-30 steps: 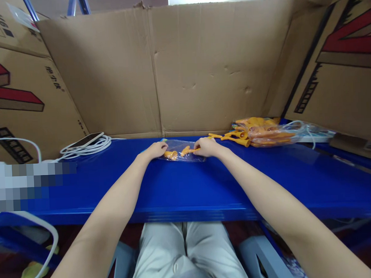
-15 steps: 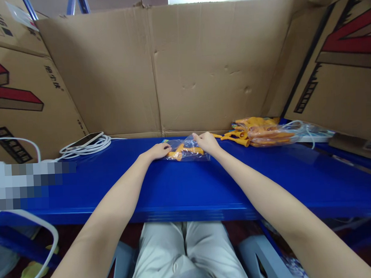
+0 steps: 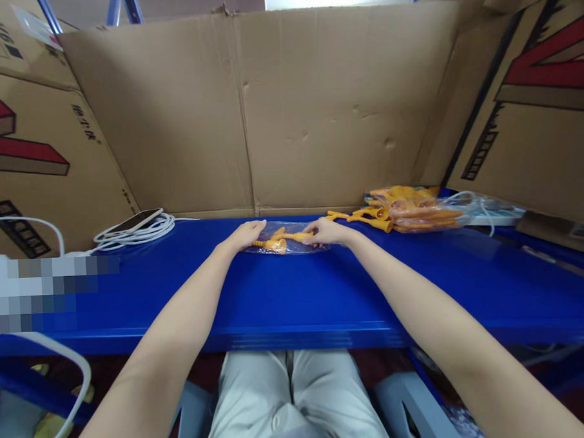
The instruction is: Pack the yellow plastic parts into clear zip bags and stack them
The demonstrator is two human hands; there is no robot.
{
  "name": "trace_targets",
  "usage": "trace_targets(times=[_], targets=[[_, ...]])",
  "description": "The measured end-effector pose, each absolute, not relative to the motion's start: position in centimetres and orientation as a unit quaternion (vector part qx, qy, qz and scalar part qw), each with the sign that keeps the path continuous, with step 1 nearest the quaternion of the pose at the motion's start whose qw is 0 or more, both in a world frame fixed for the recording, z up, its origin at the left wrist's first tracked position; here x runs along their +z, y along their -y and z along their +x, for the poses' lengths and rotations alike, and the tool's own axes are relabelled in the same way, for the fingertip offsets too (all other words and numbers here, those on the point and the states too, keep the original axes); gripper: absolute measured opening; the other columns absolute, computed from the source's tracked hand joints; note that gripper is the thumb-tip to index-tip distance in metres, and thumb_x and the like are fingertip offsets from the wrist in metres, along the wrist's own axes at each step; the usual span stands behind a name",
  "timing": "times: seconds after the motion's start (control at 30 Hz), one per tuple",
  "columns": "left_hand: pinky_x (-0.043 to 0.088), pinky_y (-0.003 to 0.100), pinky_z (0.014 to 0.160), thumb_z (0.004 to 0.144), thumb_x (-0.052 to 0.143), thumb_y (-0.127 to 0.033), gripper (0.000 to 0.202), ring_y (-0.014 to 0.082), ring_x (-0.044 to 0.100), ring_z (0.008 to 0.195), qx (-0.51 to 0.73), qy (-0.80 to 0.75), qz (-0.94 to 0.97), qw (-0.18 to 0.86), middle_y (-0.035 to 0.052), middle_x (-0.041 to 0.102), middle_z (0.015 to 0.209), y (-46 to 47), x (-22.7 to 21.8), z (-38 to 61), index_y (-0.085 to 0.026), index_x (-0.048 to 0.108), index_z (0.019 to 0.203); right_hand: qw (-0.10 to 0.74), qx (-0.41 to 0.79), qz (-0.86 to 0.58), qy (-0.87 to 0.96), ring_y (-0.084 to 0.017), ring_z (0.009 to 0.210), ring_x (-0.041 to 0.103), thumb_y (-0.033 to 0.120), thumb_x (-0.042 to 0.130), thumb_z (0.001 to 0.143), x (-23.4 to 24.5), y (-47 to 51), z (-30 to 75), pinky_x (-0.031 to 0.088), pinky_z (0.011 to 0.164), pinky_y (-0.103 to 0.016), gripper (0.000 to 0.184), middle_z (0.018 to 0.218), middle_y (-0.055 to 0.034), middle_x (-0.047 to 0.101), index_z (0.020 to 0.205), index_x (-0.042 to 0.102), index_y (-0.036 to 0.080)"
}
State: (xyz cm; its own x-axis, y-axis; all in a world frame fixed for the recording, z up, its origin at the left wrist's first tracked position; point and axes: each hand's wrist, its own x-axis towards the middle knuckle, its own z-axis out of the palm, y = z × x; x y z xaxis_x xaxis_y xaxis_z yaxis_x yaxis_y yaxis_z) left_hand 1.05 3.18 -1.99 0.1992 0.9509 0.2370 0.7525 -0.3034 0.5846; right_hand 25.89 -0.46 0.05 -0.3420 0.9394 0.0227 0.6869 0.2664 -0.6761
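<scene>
- Dial centred on the clear bag [image 3: 297, 249], 12 toward the cardboard panel [image 3: 335, 101]. Bag lies flat on the blue worktop [image 3: 295, 290], between the hands.
- Left hand [image 3: 245, 236] at 9 o'clock, on the bag's end; can't tell whether its fingers pinch the film or just press on it.
- Right hand [image 3: 325, 232] at 3 o'clock; fingers look closed on the near end of the second orange piece [image 3: 296, 236]. Can't tell if film sits between.
- First orange piece [image 3: 276, 247] shows at the bag's left half, flared end toward 3 o'clock; the two pieces lie close, maybe touching.
- Risk: pieces snag on each other. Cause: flared and branching ends close together in a narrow bag.
- Risk: film tears or bunches. Cause: thin plastic, hard ends pushed or pulled against it.
- Risk: bag slides with the right hand. Cause: smooth worktop, left hand maybe only resting.
- Risk: right wrist knocks the loose orange pieces [image 3: 376, 216], between 2 and 3 o'clock. Cause: they reach almost to that hand.
- Filled bag [image 3: 420, 214] near 3 o'clock, beside them, could shift too if bumped.
- Phone [image 3: 133, 221] and cable near 9 o'clock: well apart, low risk.
</scene>
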Motion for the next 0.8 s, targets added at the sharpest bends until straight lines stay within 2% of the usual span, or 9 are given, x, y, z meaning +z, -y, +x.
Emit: trace_targets(times=[0.07, 0.17, 0.3, 0.37, 0.5, 0.67, 0.8], targets=[[0.043, 0.033, 0.096, 0.09, 0.032, -0.052, 0.055, 0.0247, 0.057, 0.115, 0.321, -0.557, 0.731, 0.228, 0.0121, 0.064, 0.123, -3.6, -2.3, 1.0, -0.013, 0.067, 0.108, 0.266, 0.306, -0.529, 0.745, -0.009, 0.05, 0.052, 0.017, 0.07, 0.073, -0.6, 0.2, 25.4, 0.042, 0.051, -0.021, 0.02, 0.06, -0.0005, 0.062, 0.092, 0.07, 0.01], [0.044, 0.032, 0.095, 0.09, 0.032, -0.052, 0.055, 0.024, 0.058, 0.116, 0.362, -0.55, 0.697, 0.286, 0.0152, 0.063, 0.123, -4.0, -2.6, 1.0, -0.012, 0.064, 0.111, 0.326, 0.303, -0.517, 0.731, -0.009, 0.055, 0.054, 0.02, 0.071, 0.074, -1.4, 0.2, 24.3, 0.044, 0.056, -0.021, 0.02, 0.07, -0.0029, 0.066, 0.091, 0.07, 0.01], [0.042, 0.032, 0.098, 0.089, 0.033, -0.057, 0.06, 0.0242, 0.058, 0.116, 0.39, -0.541, 0.685, 0.294, 0.0197, 0.062, 0.123, -4.4, -2.9, 1.0, -0.009, 0.064, 0.107, 0.374, 0.338, -0.511, 0.696, -0.01, 0.07, 0.06, 0.015, 0.072, 0.072, -1.6, 0.7, 23.2, 0.048, 0.066, -0.022, 0.027, 0.094, -0.0076, 0.07, 0.098, 0.068, 0.011], [0.041, 0.033, 0.099, 0.088, 0.034, -0.059, 0.061, 0.0246, 0.058, 0.116, 0.397, -0.536, 0.687, 0.288, 0.0205, 0.062, 0.122, -4.5, -3.0, 0.9, -0.009, 0.064, 0.104, 0.382, 0.362, -0.507, 0.682, -0.011, 0.075, 0.062, 0.013, 0.072, 0.072, -1.6, 0.7, 23.1, 0.049, 0.069, -0.022, 0.029, 0.099, -0.0094, 0.07, 0.1, 0.067, 0.01], [0.041, 0.035, 0.1, 0.087, 0.034, -0.062, 0.061, 0.0245, 0.059, 0.113, 0.396, -0.533, 0.694, 0.279, 0.0193, 0.064, 0.119, -4.3, -3.0, 1.0, -0.01, 0.065, 0.1, 0.379, 0.386, -0.499, 0.677, -0.012, 0.077, 0.063, 0.013, 0.073, 0.071, -2.0, 0.1, 23.2, 0.05, 0.073, -0.024, 0.03, 0.097, -0.0102, 0.07, 0.099, 0.066, 0.009], [0.042, 0.035, 0.099, 0.087, 0.028, -0.066, 0.068, 0.0233, 0.059, 0.112, 0.385, -0.543, 0.696, 0.268, 0.0183, 0.064, 0.12, -4.2, -2.8, 1.2, -0.01, 0.065, 0.1, 0.402, 0.348, -0.517, 0.671, -0.014, 0.082, 0.063, 0.016, 0.079, 0.065, -2.6, -0.7, 23.0, 0.05, 0.077, -0.025, 0.031, 0.094, -0.0098, 0.07, 0.092, 0.067, 0.01], [0.044, 0.034, 0.097, 0.088, 0.025, -0.067, 0.071, 0.0226, 0.06, 0.111, 0.385, -0.545, 0.693, 0.274, 0.0176, 0.064, 0.12, -4.2, -2.7, 1.1, -0.011, 0.064, 0.103, 0.398, 0.362, -0.483, 0.691, -0.013, 0.077, 0.062, 0.021, 0.079, 0.065, -2.8, -0.7, 22.8, 0.049, 0.074, -0.025, 0.03, 0.09, -0.0066, 0.07, 0.092, 0.068, 0.012]])
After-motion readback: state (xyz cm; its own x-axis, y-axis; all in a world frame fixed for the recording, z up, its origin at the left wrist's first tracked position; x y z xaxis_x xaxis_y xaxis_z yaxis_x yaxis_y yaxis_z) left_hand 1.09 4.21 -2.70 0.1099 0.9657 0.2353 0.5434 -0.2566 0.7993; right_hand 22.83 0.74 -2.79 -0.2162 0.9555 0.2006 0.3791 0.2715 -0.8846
